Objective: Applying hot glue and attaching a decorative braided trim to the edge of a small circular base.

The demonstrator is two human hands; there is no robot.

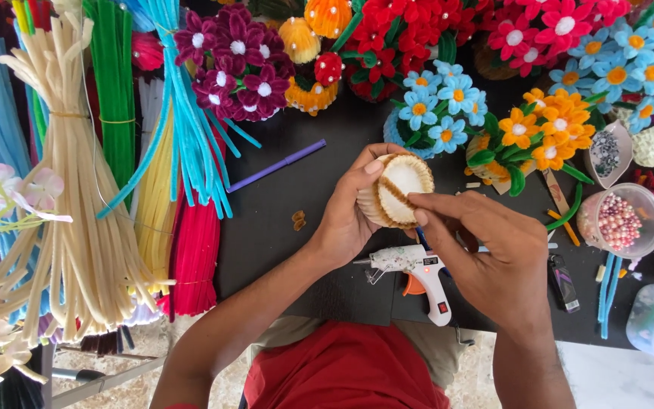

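My left hand (347, 210) grips a small round cream ball (398, 188) wrapped in beige pipe cleaner, held above the black table (281, 220). My right hand (486, 254) reaches in from the right. Its index finger and thumb press on the beige strip that crosses the ball's white face. Under both hands lies a white glue gun (418, 269) with an orange trigger.
Bundles of beige (77, 189), green, blue (191, 113), yellow and red (194, 257) pipe cleaners lie at the left. Pipe-cleaner flower bouquets (433, 106) line the back. A purple stick (278, 165) lies mid-table. A tub of pink beads (621, 220) and a black lighter (565, 282) sit at the right.
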